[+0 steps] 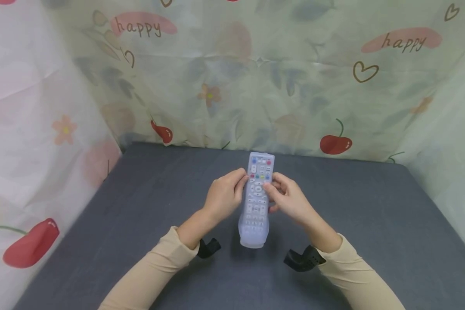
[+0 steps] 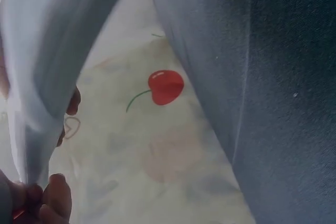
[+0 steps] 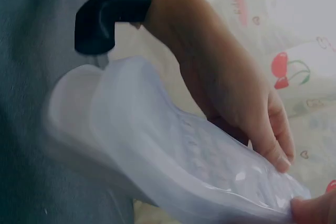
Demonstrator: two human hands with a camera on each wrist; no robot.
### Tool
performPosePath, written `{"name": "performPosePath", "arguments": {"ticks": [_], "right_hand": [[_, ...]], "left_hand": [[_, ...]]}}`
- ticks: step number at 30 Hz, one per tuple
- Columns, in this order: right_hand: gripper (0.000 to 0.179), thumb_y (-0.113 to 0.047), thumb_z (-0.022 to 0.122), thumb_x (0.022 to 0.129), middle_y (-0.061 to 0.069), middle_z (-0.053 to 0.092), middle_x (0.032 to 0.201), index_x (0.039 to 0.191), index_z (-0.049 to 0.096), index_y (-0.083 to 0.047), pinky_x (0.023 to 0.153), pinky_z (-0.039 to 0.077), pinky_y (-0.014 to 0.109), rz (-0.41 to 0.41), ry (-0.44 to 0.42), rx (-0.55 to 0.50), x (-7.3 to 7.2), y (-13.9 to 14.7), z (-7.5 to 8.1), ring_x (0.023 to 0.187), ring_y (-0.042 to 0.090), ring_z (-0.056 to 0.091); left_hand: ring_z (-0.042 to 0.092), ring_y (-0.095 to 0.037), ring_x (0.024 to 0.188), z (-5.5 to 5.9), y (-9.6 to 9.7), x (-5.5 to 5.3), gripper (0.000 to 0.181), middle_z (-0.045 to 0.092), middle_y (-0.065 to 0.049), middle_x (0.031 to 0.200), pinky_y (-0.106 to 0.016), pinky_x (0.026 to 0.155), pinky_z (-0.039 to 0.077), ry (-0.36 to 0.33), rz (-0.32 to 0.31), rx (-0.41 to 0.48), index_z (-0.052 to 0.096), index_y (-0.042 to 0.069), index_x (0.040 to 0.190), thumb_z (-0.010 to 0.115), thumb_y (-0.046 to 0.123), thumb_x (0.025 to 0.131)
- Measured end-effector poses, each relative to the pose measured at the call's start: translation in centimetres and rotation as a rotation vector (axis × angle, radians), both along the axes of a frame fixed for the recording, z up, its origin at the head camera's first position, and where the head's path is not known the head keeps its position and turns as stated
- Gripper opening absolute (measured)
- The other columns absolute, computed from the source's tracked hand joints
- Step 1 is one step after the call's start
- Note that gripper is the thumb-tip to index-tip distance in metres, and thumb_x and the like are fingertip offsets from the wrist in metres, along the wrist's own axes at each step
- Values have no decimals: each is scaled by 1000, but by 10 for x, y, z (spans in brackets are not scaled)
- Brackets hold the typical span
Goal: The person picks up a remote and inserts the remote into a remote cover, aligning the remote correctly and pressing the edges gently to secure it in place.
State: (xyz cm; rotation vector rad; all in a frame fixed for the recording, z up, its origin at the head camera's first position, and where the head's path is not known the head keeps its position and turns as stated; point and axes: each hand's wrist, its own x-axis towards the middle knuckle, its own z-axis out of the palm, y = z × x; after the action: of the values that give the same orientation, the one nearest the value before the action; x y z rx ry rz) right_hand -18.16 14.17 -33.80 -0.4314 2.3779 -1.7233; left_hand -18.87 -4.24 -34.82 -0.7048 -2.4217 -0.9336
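Observation:
A white remote control in a translucent, soft-looking cover is held up over the table, its buttons facing up. My left hand pinches the left edge near the upper end with thumb and fingers. On the other side my right hand grips the right edge, thumb over the front and fingers behind. In the left wrist view the cover shows from the side, with left fingertips pinching its narrow end. The right wrist view shows the wide lower end of the cover close up.
A dark grey cloth-covered table lies below. Patterned curtains with cherries and hearts stand behind and at both sides. Black wrist straps hang under the beige sleeves.

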Motion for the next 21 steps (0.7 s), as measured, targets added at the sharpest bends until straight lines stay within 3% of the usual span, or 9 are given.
{"name": "performPosePath", "arguments": {"ticks": [3, 10, 15, 21], "right_hand": [[36, -16, 46, 99, 30, 61, 108, 128, 44, 5, 56, 55, 30, -26, -11, -26, 3, -2, 1, 76, 11, 67], [34, -14, 46, 99, 25, 64, 103, 124, 46, 8, 52, 52, 24, -100, -43, -68, 8, -5, -2, 70, 6, 65], [31, -14, 46, 98, 19, 67, 99, 122, 48, 7, 52, 52, 24, -147, -50, -87, 8, -7, -3, 69, 5, 65], [34, -15, 47, 98, 23, 66, 102, 124, 48, 7, 52, 52, 24, -151, -51, -89, 6, -7, -5, 69, 5, 65]], "left_hand": [[39, -10, 53, 2, 0, 1, 16, 51, -3, 66, -20, 49, 30, 7, -3, -32, 54, 8, 82, 50, 13, 96], [39, -9, 54, 4, -3, 4, 14, 50, -1, 65, -19, 49, 31, -82, -42, -76, 55, 9, 85, 49, 13, 97], [39, -9, 54, 4, -4, 5, 14, 49, -2, 65, -19, 49, 31, -126, -64, -75, 55, 9, 86, 48, 14, 97], [40, -9, 58, 1, -4, 5, 15, 47, -2, 68, -19, 52, 33, -186, -107, -11, 52, 7, 84, 47, 11, 97]]}}
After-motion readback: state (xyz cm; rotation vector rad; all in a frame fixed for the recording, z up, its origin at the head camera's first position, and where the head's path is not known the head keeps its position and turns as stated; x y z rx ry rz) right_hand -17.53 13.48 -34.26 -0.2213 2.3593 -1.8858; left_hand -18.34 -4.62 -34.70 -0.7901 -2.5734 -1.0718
